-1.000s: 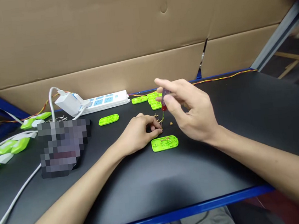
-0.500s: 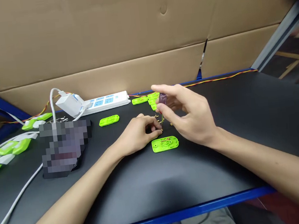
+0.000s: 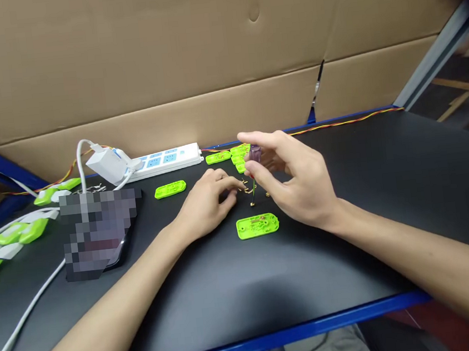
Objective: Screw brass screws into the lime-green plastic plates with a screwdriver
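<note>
My right hand grips the dark purple handle of a screwdriver between thumb and fingers. Its thin shaft points down, and a small brass piece sits at the tip, close to the table. To the left, my left hand rests low with thumb and fingers apart. Its index fingertip reaches the edge of a scatter of small brass parts; whether it touches one I cannot tell. Nearer to me lies a bright green plastic shell, open side up, with a brass strip inside.
More green shells lie farther back. Behind them stands a white power strip with a white charger plugged in. A blurred dark phone-like device and white cables are at left. A cardboard wall closes the back.
My left hand has drawn back from the screwdriver tip, up and left, and its pinch has opened. The brass piece at the tip is now uncovered. My right hand stays nearly still.
</note>
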Motion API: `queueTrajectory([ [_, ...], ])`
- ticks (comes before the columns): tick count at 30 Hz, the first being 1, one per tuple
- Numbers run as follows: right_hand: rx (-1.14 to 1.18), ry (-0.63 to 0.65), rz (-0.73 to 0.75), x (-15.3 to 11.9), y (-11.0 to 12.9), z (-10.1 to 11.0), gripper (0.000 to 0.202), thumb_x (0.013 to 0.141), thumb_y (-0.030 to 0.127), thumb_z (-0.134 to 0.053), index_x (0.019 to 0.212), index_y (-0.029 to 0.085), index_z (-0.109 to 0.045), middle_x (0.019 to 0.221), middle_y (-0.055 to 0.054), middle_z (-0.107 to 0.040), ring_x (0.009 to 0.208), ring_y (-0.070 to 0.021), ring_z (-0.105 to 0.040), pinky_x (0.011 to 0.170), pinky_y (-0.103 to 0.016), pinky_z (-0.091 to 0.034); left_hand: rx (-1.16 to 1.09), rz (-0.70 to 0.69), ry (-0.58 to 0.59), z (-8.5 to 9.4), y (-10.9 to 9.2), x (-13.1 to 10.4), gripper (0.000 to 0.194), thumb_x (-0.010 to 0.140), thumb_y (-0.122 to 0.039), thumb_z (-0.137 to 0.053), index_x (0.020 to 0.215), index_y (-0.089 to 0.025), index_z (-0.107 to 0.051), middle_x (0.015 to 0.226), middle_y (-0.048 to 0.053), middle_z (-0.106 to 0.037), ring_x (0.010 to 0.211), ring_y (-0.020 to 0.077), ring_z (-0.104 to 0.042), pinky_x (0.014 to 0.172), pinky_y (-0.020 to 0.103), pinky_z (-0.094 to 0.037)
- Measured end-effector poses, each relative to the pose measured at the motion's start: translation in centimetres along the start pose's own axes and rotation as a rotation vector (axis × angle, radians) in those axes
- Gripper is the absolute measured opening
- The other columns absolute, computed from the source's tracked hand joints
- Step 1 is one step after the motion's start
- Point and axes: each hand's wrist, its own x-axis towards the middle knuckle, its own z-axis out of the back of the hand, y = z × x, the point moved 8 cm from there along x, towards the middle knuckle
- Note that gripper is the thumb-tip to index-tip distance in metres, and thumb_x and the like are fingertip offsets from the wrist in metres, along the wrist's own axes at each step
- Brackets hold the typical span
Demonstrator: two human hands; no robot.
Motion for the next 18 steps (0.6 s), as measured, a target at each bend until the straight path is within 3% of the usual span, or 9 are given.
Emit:
queueTrajectory([
  [6,-0.016,-0.009,0.012,0.0,-0.1,0.1,0.035,0.092,0.021,-0.055,0.127,0.027,-0.055,0.105,-0.002,-0.068,0.091,-0.0163,-0.068,0.087,-0.035,-0.061,0.161,-0.108,0.096,-0.8,-1.0,0.0,0.028,0.089,-0.017,-0.047,0.104,-0.022,-0.07,0.105,0.007,-0.061,0.092,0.0224,-0.048,0.085,0.038,-0.043],
  [13,-0.016,-0.011,-0.032,-0.1,-0.6,0.1,0.035,0.093,0.022,-0.055,0.127,0.027,-0.055,0.107,-0.003,-0.068,0.092,-0.0179,-0.07,0.087,-0.036,-0.061,0.176,-0.112,0.104,-0.1,-1.5,0.1,0.022,0.083,-0.013,-0.047,0.085,-0.019,-0.068,0.091,0.006,-0.061,0.087,0.0217,-0.047,0.08,0.036,-0.042],
  [18,-0.024,-0.015,-0.03,-0.1,-0.8,0.1,0.036,0.092,0.022,-0.055,0.127,0.025,-0.055,0.105,-0.004,-0.068,0.092,-0.0184,-0.07,0.085,-0.036,-0.061,0.187,-0.099,0.108,-0.3,-1.5,0.0,0.025,0.087,-0.017,-0.047,0.099,-0.019,-0.069,0.094,0.006,-0.062,0.087,0.0219,-0.048,0.082,0.037,-0.041],
])
